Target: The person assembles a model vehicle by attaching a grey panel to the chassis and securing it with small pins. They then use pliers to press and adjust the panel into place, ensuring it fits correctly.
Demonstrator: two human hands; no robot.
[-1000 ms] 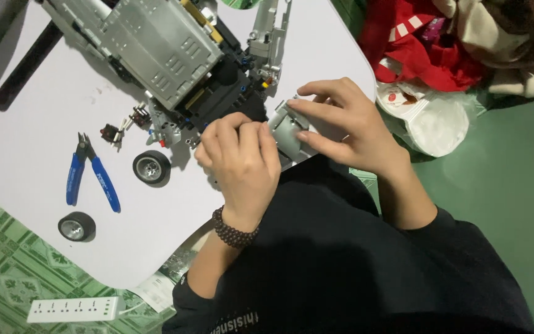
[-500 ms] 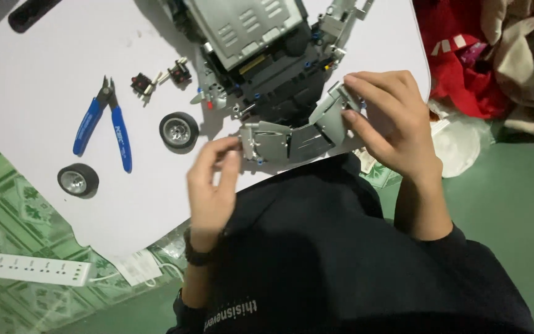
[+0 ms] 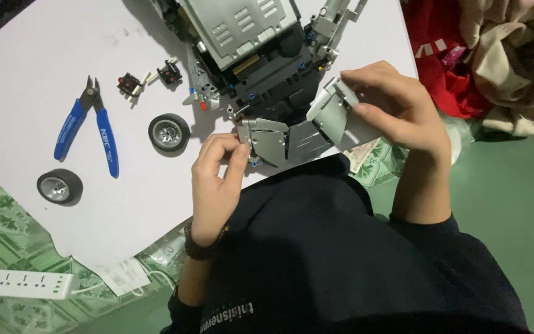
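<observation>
A grey and black brick-built model vehicle (image 3: 248,43) lies on a white board (image 3: 26,93). A curved grey panel assembly (image 3: 292,133) hangs off its near end. My left hand (image 3: 214,179) pinches the left end of that panel with thumb and fingers. My right hand (image 3: 397,114) grips the panel's right end, a grey angled piece (image 3: 335,111). A dark bead bracelet sits on my left wrist.
Blue-handled cutters (image 3: 91,127) lie left on the board. Two loose wheels (image 3: 169,132) (image 3: 59,186) and small black-red parts (image 3: 149,77) lie near them. A white power strip (image 3: 20,283) is on the green patterned floor. Red and beige cloth (image 3: 483,55) is piled at right.
My hands moved apart along the grey panel, the left one dropping lower. The view shifted, so the model and tools now appear further right and higher.
</observation>
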